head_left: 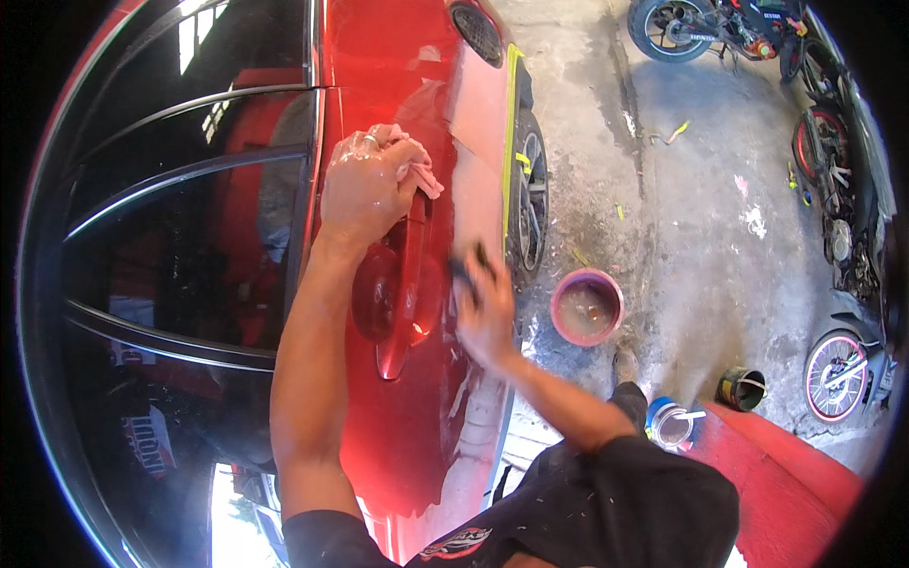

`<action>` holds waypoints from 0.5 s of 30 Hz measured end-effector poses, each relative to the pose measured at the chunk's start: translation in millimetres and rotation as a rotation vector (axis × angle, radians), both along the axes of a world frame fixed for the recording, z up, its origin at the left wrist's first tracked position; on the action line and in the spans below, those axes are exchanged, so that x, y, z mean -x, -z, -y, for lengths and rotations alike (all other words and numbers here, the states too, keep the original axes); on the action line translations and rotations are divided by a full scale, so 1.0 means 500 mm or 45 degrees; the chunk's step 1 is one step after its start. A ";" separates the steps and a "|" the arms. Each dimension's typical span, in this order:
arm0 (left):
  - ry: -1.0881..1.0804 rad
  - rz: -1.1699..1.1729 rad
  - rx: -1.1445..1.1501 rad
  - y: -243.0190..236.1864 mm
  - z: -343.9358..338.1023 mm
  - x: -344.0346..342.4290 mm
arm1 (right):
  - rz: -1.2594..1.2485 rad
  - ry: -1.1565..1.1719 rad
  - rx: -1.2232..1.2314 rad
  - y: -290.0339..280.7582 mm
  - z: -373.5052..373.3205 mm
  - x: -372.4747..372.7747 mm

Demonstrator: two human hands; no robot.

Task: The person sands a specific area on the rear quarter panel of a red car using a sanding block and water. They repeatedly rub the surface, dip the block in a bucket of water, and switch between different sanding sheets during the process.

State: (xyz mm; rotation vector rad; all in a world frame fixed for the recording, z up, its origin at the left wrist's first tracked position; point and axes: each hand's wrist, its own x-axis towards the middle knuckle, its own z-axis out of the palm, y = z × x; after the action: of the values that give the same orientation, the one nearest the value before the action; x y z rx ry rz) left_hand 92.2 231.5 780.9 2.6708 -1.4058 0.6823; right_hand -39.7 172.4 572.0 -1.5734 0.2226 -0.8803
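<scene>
Wet and closed, my left hand [365,189] grips a crumpled pink cloth [423,178] above the red car's side [393,435], just beyond the door handle [407,289]. Lower and to the right, my right hand [488,317] is bent over a small dark block [462,275] on the car's side, where the red paint meets a dull pale-pink strip [478,204]. Motion blurs this hand, and the block's exact kind cannot be made out. White, wet-looking streaks run along the lower part of the pale strip.
Right of the car wheel [532,204], a pink bucket [555,320] of murky water stands on the concrete floor. Near my foot are a blue-and-white can [670,426], a dark can [741,390] and a red panel [776,483]. Motorcycles [838,374] line the right side.
</scene>
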 end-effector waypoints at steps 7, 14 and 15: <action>-0.032 -0.017 -0.027 0.006 0.008 -0.002 | -0.067 0.050 0.124 -0.023 0.037 -0.040; -0.022 -0.032 -0.055 0.006 0.021 -0.003 | -0.235 0.129 0.057 -0.070 0.115 -0.182; -0.037 -0.036 -0.053 0.006 0.014 -0.004 | -0.063 0.209 0.107 -0.045 0.088 -0.156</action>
State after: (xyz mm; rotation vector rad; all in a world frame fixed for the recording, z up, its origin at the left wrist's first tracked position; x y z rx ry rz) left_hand 94.3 224.4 777.9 2.7266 -1.3924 0.6214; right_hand 38.3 128.6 594.3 -1.6740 0.3579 -0.9890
